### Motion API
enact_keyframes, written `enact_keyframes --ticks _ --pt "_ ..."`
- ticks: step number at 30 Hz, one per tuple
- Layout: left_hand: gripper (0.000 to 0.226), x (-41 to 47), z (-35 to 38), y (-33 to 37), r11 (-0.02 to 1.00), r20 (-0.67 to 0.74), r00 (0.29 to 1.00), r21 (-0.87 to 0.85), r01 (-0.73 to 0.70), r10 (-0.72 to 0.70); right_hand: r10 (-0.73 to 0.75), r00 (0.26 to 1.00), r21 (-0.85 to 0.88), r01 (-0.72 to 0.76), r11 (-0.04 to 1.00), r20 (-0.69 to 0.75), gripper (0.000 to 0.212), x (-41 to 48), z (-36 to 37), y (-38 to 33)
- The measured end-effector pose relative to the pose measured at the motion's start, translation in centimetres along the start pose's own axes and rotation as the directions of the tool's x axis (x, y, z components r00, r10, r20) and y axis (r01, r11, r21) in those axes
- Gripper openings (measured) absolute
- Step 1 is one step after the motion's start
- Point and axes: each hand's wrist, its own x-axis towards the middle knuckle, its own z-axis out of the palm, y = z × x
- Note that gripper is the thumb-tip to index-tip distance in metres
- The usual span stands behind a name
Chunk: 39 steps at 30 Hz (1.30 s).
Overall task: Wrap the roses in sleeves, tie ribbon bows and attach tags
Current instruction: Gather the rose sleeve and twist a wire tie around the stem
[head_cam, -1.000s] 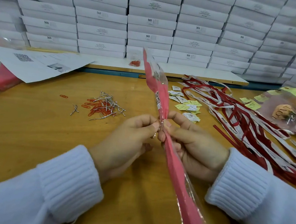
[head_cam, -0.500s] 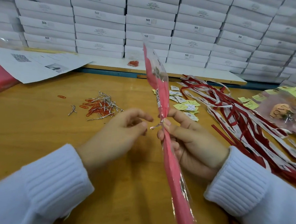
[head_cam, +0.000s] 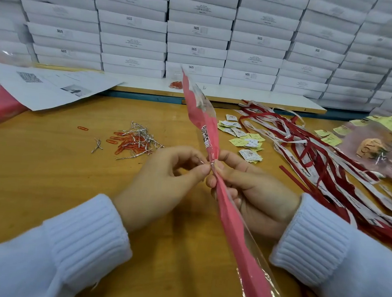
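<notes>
The pink-and-clear sleeve (head_cam: 206,121) is held tilted above the table (head_cam: 50,161), gripped at its gathered neck by the curled fingers of the right hand (head_cam: 263,199). A silver wire tie (head_cam: 210,164) there is pinched by the left hand (head_cam: 162,187). Closing the sleeve is judged the step in hand, and more twisting is called for next. Ribbons (head_cam: 324,162) and tags (head_cam: 246,142) lie just right, spare ties and clips (head_cam: 135,141) left, none judged in the way.

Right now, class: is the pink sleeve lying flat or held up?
Held up, tilted: right hand grips the pink sleeve mid-length, off the table.
</notes>
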Motion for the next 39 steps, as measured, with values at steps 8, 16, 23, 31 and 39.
enact_keyframes --ticks 8,16,23,31,39 --pt "0.019 0.6 -0.8 0.2 0.434 0.531 0.714 -0.568 0.700 -0.457 -0.067 0.997 -0.124 0.070 0.990 0.026 0.026 0.1 -0.1 0.2" --pt "0.028 0.2 0.2 -0.5 0.993 -0.130 0.989 0.110 -0.053 0.068 -0.046 0.997 0.002 0.046 0.999 -0.059 0.023 0.3 -0.3 0.2" --pt "0.017 -0.1 -0.2 -1.0 0.774 -0.031 0.920 0.552 -0.311 0.392 -0.034 0.998 0.037 0.036 0.999 -0.052 0.019 0.3 -0.1 0.3" --pt "0.008 -0.4 -0.2 -0.5 0.711 -0.023 0.895 0.617 -0.338 0.446 -0.025 0.999 0.003 0.025 1.000 -0.030 0.021 0.1 0.1 0.5" --pt "0.022 -0.2 -0.9 -0.8 0.555 0.164 0.873 0.715 -0.426 0.459 -0.022 0.998 0.009 0.023 1.000 -0.054 0.021 0.1 0.1 0.6"
